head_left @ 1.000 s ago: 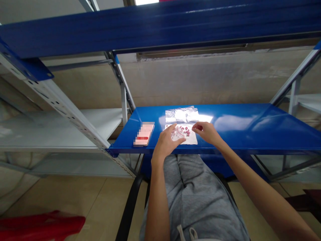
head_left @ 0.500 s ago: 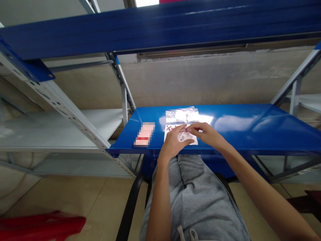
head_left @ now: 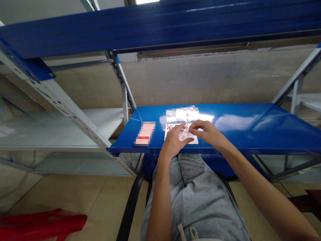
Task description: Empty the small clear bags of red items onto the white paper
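A white sheet [head_left: 166, 138] with small dark-red pieces [head_left: 170, 127] along its upper left lies near the front edge of the blue shelf. On it is a clear plastic piece, perhaps a small bag [head_left: 184, 134], with a thin red line near its right side. My left hand [head_left: 173, 139] rests over the sheet's left part, thumb and fingers spread apart around the clear plastic. My right hand [head_left: 206, 132] is at the sheet's right side, thumb and index finger pinched by the red line. Whatever is between those fingertips is too small to make out.
Several shiny clear packets [head_left: 181, 114] lie in a row behind the sheet. A pale pink, blurred-out item [head_left: 144, 133] lies to the left on the blue shelf [head_left: 245, 127]. A thick blue beam [head_left: 160, 28] crosses above, and a slotted metal upright [head_left: 72, 110] stands at left.
My right hand has shifted slightly right, its fingertips drawing away from the middle of the clear plastic. The left hand stays nearly in place.
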Motion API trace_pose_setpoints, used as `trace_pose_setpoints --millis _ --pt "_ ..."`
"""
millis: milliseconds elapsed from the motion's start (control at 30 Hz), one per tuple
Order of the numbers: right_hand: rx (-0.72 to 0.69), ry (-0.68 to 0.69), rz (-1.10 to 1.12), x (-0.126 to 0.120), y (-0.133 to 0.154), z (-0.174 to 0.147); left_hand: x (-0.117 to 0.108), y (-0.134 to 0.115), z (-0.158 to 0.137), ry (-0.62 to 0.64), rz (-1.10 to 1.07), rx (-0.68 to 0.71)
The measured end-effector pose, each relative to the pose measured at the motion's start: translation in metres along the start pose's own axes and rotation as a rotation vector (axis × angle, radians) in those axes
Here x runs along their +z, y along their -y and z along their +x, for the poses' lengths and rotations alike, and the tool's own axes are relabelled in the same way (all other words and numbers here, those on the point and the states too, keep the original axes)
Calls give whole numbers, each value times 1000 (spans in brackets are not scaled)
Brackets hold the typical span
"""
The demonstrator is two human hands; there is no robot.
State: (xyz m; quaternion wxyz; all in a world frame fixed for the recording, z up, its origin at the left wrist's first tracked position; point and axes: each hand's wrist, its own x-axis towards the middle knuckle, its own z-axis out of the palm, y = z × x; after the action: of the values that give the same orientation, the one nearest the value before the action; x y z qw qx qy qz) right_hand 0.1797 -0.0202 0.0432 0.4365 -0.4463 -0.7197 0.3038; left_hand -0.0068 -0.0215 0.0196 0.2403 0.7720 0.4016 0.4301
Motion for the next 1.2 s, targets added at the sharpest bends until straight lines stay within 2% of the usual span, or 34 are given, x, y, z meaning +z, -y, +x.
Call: trace_pose_setpoints --millis 233,333,433,600,700,900,1033,1200 --pt "127 23 132 2 6 0 -2 1 0 -36 -8 -11" --pt "177 -18 177 2 3 1 -7 5 -2 -61 11 5" --pt "150 15 185 4 0 1 -10 9 -3 -70 56 28" --pt "19 110 142 13 -3 0 -5 11 -3 -35 102 34" --pt "-18 108 95 16 -3 -1 -2 10 -2 -24 118 35" --pt "-6 71 61 17 -5 -2 -3 8 -2 -16 125 22" --pt "-31 16 -63 19 -5 -3 -2 10 -2 -26 126 33" --pt "-70 8 -102 15 -11 0 -6 14 -2 -68 142 22"
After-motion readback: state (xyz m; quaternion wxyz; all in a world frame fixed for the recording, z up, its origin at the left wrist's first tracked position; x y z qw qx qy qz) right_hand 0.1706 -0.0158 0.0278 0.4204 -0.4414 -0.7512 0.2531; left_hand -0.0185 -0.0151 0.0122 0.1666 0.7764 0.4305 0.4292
